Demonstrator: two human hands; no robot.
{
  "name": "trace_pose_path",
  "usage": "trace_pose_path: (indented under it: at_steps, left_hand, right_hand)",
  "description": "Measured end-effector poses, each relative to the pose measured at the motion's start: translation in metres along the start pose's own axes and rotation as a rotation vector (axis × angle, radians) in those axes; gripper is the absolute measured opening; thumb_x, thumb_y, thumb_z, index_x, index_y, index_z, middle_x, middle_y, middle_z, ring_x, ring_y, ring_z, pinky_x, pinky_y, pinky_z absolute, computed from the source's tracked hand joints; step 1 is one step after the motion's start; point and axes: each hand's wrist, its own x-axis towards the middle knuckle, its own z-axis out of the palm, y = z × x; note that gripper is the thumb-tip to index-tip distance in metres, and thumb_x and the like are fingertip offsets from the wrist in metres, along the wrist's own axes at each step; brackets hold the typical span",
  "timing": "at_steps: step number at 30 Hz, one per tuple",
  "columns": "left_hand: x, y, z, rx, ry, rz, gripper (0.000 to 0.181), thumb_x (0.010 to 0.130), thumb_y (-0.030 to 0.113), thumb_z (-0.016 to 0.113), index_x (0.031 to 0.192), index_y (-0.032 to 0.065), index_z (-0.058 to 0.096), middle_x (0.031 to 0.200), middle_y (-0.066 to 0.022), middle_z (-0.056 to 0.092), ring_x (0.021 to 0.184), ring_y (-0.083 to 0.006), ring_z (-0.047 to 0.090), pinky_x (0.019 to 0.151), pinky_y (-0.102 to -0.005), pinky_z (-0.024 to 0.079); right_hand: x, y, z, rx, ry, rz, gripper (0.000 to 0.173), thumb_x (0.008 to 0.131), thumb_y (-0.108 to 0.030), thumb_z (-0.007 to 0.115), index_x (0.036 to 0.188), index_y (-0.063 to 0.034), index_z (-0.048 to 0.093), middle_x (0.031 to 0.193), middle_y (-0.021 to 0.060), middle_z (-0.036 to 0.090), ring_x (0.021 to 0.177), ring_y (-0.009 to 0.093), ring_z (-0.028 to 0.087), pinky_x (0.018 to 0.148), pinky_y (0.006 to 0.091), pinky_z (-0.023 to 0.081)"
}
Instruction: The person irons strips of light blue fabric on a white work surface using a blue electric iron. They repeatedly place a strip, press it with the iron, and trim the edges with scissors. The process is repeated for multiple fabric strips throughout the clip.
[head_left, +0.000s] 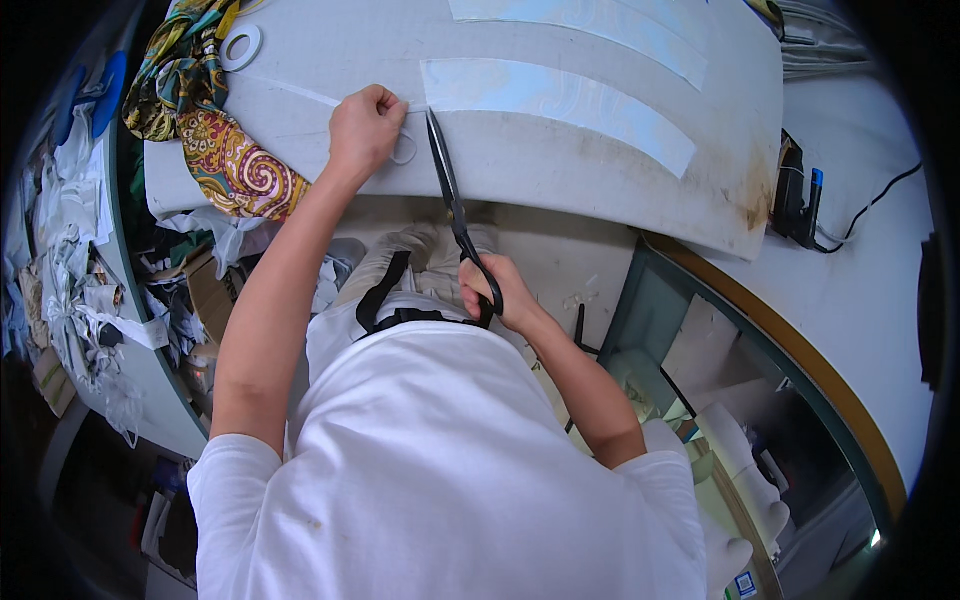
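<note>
My left hand (367, 131) is on the table with a narrow white tape (300, 91) pinched between thumb and fingers. The tape stretches back toward a white tape roll (253, 46), and a short end reaches right from my fingertips. A thin loop (406, 148) hangs below that hand. My right hand (499, 289) grips black-handled tailor's scissors (448, 176) by the finger loops. Their blades look nearly closed, tips at the tape's end beside the left corner of a pale, curved, patterned strip (555, 90). A similar curved strip (585, 26) lies farther back.
Patterned fabric (244, 169) is draped over the table's (540, 165) left front edge. Boxes and scraps (206, 289) crowd the floor at left. To the right stand a glass-fronted cabinet (645, 300) and a black device (791, 195) with a cable on a white surface.
</note>
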Motion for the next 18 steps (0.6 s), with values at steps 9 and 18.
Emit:
trace_pose_path:
  at_steps: [9,18]
  left_hand:
    - [-0.002,0.003,-0.003,0.006,0.0,0.031,0.02,0.082,0.023,0.066,0.081,0.0033,0.068,0.075,-0.0132,0.069,0.073,-0.031,0.066,0.07,-0.0398,0.051]
    - [-0.007,0.005,-0.008,0.151,0.113,0.166,0.014,0.081,0.016,0.065,0.085,0.003,0.069,0.083,-0.013,0.068,0.084,-0.0328,0.064,0.076,-0.0417,0.05]
  right_hand:
    - [0.008,0.007,0.014,-0.023,0.048,-0.019,0.043,0.093,-0.046,0.063,0.078,-0.007,0.052,0.059,-0.001,0.05,0.047,0.009,0.049,0.045,0.0255,0.041]
    - [-0.029,-0.015,-0.025,0.26,0.414,-0.277,0.025,0.093,-0.019,0.057,0.073,-0.0047,0.055,0.056,0.0028,0.054,0.045,0.013,0.053,0.044,0.0272,0.041]
